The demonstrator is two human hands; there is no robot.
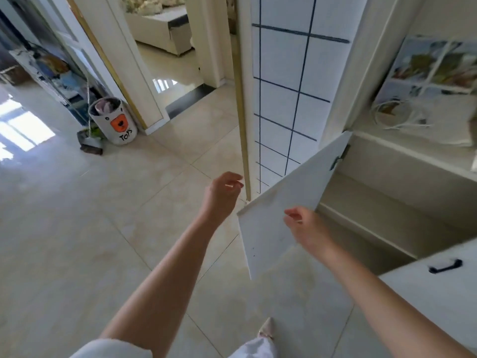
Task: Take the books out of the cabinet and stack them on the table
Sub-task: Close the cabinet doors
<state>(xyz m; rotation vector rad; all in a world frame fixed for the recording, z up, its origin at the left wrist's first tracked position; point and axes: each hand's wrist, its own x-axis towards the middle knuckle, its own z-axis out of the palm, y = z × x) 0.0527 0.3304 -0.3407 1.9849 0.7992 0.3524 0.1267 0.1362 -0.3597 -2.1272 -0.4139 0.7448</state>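
Books do not show on the visible shelves of the cabinet; whether any lie deeper inside cannot be told. Nearest the camera, two bare forearms reach forward over the pale tiled floor. The right hand hangs in front of the open cabinet door, fingers loosely curled and apart, holding nothing; whether it touches the door cannot be told. The left hand is just left of the door's edge, fingers also loose and apart, empty. The door is a plain white panel swung wide, with a dark hinge at its upper corner. Behind it the cabinet is cream-white, with two bare shelves in view. To the right, a closed door carries a black handle. Above the open compartment, a ledge holds a coiled white cable in front of a picture leaning on the back wall. Farther left, a white toy bin with an orange patch stands on the floor beside a doorway.
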